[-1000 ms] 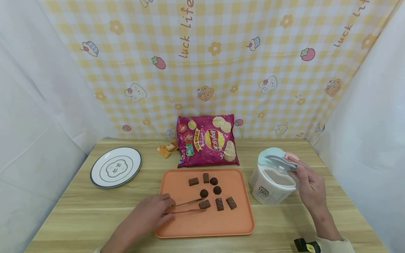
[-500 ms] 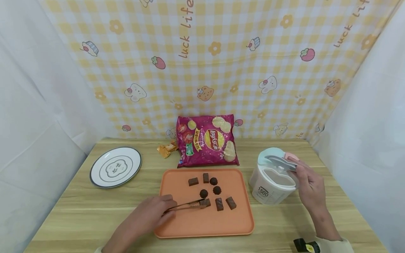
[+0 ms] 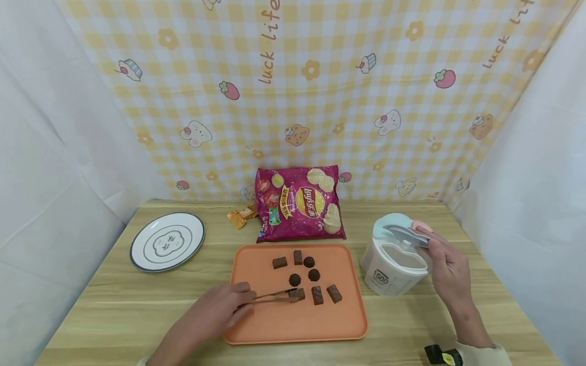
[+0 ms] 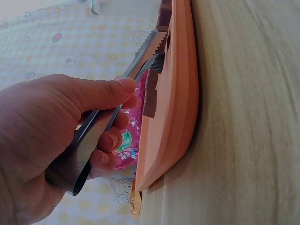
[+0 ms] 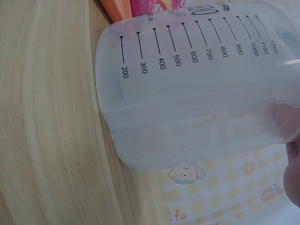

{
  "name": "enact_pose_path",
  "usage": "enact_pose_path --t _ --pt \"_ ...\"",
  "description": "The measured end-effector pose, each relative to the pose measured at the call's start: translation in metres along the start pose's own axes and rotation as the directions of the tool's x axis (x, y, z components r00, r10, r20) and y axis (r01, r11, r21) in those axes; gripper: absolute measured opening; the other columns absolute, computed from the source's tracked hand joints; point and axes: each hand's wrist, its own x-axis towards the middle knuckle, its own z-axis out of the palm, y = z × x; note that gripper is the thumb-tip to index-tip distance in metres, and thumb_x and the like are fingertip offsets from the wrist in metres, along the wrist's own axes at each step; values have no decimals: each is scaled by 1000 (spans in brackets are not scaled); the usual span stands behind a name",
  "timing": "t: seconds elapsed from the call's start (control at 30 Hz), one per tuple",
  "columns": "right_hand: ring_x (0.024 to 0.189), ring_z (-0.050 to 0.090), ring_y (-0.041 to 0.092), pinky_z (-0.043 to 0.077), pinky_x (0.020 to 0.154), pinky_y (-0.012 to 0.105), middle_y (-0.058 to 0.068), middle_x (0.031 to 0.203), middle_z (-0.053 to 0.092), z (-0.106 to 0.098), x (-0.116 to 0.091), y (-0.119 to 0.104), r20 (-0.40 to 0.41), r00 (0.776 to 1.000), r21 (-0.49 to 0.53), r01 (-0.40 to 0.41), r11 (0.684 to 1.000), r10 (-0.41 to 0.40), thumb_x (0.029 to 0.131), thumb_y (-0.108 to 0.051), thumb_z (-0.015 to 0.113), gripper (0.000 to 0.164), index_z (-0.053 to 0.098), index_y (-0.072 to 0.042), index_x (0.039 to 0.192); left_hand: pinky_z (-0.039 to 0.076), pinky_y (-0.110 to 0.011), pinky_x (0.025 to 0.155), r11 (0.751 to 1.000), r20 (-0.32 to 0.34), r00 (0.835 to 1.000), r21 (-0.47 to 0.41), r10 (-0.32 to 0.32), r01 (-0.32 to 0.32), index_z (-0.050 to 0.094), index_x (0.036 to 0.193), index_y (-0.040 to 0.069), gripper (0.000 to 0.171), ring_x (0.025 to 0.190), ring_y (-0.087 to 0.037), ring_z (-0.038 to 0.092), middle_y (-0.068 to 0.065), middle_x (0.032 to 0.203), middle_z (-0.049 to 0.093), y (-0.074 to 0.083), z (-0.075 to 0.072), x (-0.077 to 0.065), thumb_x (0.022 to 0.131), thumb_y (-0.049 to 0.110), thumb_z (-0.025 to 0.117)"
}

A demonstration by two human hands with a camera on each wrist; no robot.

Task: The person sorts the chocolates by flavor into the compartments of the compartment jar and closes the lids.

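My left hand grips metal tongs with serrated tips, thumb on one side and fingers on the other. Their tips close on the left end of a brown rectangular chocolate on the orange tray. Around it lie more rectangular chocolates and round dark chocolates. To the right, a translucent measuring container has its grey flap lid raised over an opening. My right hand pinches that flap. In the right wrist view, the container's wall with printed marks covers most of the hand.
A purple chip bag lies behind the tray, with orange-wrapped sweets on its left. At the left of the wooden table is a white plate. A checked curtain hangs at the back.
The tongs' two arms have come together, their tips meeting at the chocolate's left end. The right hand and the raised flap have stayed in place.
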Motion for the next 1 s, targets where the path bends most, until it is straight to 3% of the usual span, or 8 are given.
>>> enact_pose_path --t 0.13,0.27,0.47,0.73,0.87,1.0 --pt "126 57 1 41 101 13 1 131 67 1 0 1 -9 999 13 44 999 -44 106 2 48 28 72 7 120 50 -28 61 999 -29 1000 33 11 -10 76 99 13 4 65 -2 47 11 87 56 1 -1 0 96 14 74" --pt "125 58 1 41 100 13 -3 130 67 1 1 2 -13 999 15 51 999 -51 106 2 49 28 72 8 120 50 -26 59 999 -38 999 49 22 -20 77 102 12 7 64 -2 46 10 88 57 3 -5 3 96 12 73" --pt "125 58 2 42 100 14 -5 129 68 0 1 2 -16 999 29 44 999 -43 106 3 49 28 71 8 120 46 -23 55 993 -75 993 88 87 -80 75 102 12 7 62 -3 44 8 86 56 11 -15 19 96 13 74" --pt "124 58 1 41 100 13 -7 128 68 1 0 4 -18 999 35 39 999 -38 105 3 49 28 71 9 120 52 -20 60 968 -166 962 166 216 -189 77 106 11 13 71 -6 59 4 94 63 26 -24 49 94 17 78" --pt "125 58 0 41 100 13 -9 128 68 0 0 1 -14 1000 25 11 1000 -11 106 1 49 28 72 8 121 47 -16 57 954 -178 947 189 266 -232 78 107 10 15 68 -5 56 2 96 63 36 -26 66 94 18 78" --pt "125 57 1 41 101 13 -2 130 68 1 1 1 -14 1000 34 10 999 -9 106 1 49 28 72 8 121 41 -13 55 936 -184 932 230 312 -268 76 110 10 18 67 -4 50 2 96 61 45 -28 84 95 18 78"
